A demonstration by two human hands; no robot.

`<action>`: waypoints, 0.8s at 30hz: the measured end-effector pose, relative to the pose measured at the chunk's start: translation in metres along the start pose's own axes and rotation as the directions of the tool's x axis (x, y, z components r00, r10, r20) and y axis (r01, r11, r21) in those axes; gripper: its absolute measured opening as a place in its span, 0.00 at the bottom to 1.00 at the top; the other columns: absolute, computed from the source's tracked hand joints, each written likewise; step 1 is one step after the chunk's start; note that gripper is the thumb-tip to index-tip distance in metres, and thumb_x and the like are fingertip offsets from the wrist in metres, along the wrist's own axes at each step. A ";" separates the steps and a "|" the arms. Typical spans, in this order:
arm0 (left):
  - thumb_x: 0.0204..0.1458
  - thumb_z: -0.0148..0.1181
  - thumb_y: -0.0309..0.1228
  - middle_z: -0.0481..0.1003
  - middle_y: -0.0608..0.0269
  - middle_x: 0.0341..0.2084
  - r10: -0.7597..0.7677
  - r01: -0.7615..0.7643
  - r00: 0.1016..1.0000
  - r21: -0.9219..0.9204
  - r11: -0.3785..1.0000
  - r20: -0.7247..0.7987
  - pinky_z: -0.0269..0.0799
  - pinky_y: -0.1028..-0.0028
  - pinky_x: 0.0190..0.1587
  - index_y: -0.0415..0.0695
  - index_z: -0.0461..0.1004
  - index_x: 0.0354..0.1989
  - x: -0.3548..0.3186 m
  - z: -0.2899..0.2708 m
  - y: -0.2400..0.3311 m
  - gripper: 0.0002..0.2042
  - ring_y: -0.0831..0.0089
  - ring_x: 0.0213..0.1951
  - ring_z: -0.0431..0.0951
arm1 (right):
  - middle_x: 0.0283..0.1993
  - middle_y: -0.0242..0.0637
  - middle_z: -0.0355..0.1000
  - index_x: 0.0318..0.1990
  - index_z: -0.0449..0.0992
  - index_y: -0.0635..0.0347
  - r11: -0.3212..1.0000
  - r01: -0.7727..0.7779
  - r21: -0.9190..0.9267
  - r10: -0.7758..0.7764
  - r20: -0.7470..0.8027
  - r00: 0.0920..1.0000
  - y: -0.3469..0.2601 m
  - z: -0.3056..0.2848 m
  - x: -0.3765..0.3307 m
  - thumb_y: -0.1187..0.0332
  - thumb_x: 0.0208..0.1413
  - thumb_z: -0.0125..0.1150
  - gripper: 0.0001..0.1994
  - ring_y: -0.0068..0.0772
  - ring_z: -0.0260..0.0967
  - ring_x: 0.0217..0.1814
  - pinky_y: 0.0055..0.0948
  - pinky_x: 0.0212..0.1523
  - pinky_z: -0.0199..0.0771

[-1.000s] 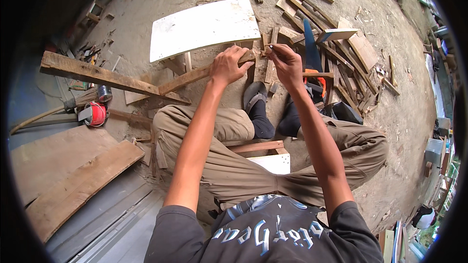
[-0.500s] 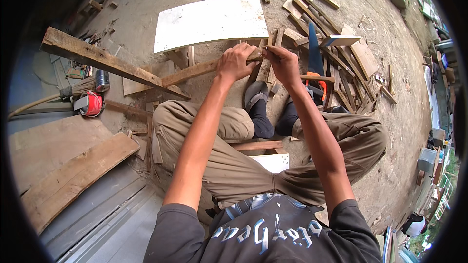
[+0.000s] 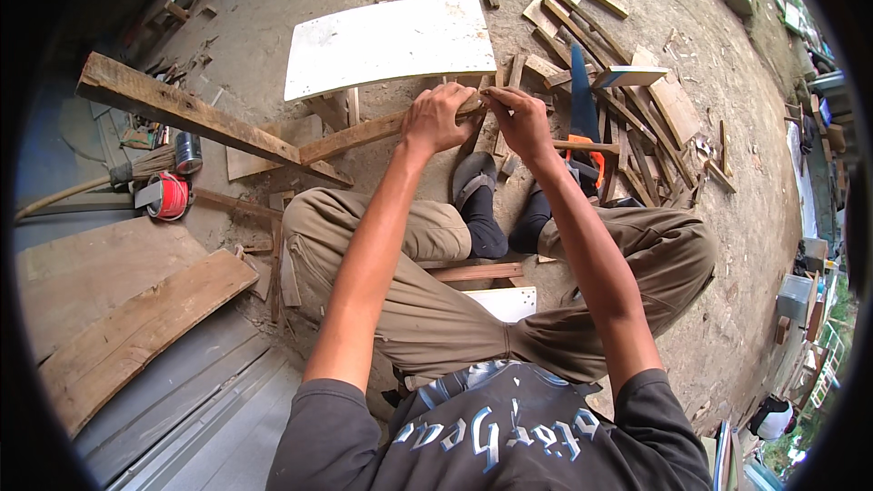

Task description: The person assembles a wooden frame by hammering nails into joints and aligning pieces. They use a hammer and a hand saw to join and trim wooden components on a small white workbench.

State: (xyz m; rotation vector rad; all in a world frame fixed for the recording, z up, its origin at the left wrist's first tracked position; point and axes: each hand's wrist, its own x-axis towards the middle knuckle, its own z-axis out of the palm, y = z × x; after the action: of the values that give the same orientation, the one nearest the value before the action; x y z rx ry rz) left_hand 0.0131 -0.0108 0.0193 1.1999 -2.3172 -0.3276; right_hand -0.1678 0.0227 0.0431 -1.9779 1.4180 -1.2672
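Note:
My left hand [image 3: 438,118] is wrapped over the end of a narrow wooden strip [image 3: 356,136]. Its other end meets a longer, rough wooden beam [image 3: 186,115] that slants up to the left. Close against that held end, my right hand [image 3: 518,120] is closed in a pinch. Whatever lies between its fingertips is too small to make out. Just beyond both hands stands a white-topped stool or small bench [image 3: 391,45]. Beside my right forearm is a handsaw [image 3: 583,109] with a blue blade and orange handle; a wooden stick [image 3: 585,146] crosses it.
Scrap wood [image 3: 641,127] lies piled on the dirt floor to the right. On the left are a red reel [image 3: 169,196], a can [image 3: 188,154], a brush broom [image 3: 150,164] and a wide plank [image 3: 145,336] on grey sheets. My feet rest between my hands and the low seat.
My right hand has shifted slightly left and down, its fingers still pinched. My left hand keeps its grip on the wooden strip. The whole view has drifted slightly.

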 end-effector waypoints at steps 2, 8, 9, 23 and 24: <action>0.47 0.64 0.36 0.77 0.60 0.48 0.021 -0.022 0.999 -0.052 0.998 -0.032 0.70 0.61 0.56 0.47 0.77 0.50 0.002 -0.002 0.000 0.19 0.61 0.52 0.76 | 0.38 0.49 0.77 0.42 0.80 0.65 1.000 0.011 -0.012 -0.011 -0.012 1.000 0.005 0.001 -0.001 0.74 0.55 0.62 0.08 0.49 0.77 0.38 0.35 0.38 0.76; 0.45 0.61 0.31 0.79 0.61 0.47 -0.024 0.011 0.999 -0.276 0.961 -0.044 0.68 0.62 0.57 0.48 0.81 0.42 0.008 0.004 -0.006 0.14 0.62 0.52 0.75 | 0.38 0.48 0.77 0.43 0.80 0.64 0.999 0.046 0.005 -0.046 -0.018 0.999 0.004 0.005 -0.002 0.77 0.53 0.61 0.10 0.50 0.77 0.39 0.37 0.38 0.76; 0.45 0.61 0.30 0.79 0.61 0.45 -0.032 0.011 0.998 -0.317 0.948 -0.061 0.70 0.63 0.55 0.48 0.81 0.41 0.009 0.005 -0.005 0.13 0.63 0.50 0.76 | 0.39 0.48 0.77 0.43 0.80 0.64 0.999 0.039 0.015 -0.039 -0.016 0.999 0.005 0.005 -0.002 0.77 0.53 0.61 0.10 0.50 0.77 0.39 0.37 0.39 0.76; 0.45 0.68 0.31 0.81 0.66 0.31 -0.208 0.124 0.960 -0.381 0.916 -0.186 0.71 0.65 0.48 0.51 0.83 0.35 0.009 0.000 0.015 0.08 0.65 0.39 0.79 | 0.39 0.45 0.76 0.41 0.81 0.63 0.999 0.029 0.030 -0.026 -0.110 0.994 0.004 0.013 -0.007 0.75 0.53 0.63 0.08 0.45 0.77 0.37 0.36 0.39 0.76; 0.45 0.68 0.31 0.81 0.66 0.31 -0.198 0.111 0.958 -0.368 0.923 -0.208 0.71 0.65 0.48 0.51 0.83 0.35 0.009 0.003 0.015 0.08 0.65 0.39 0.79 | 0.39 0.46 0.76 0.40 0.81 0.63 0.998 0.067 0.014 -0.064 -0.138 0.988 0.003 0.012 -0.007 0.75 0.53 0.64 0.07 0.45 0.77 0.36 0.35 0.38 0.76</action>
State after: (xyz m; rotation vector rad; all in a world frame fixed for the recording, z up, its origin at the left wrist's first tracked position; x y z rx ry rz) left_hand -0.0036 -0.0094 0.0259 1.1698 -1.8603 -0.5924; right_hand -0.1598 0.0258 0.0319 -1.9728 1.4086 -1.4655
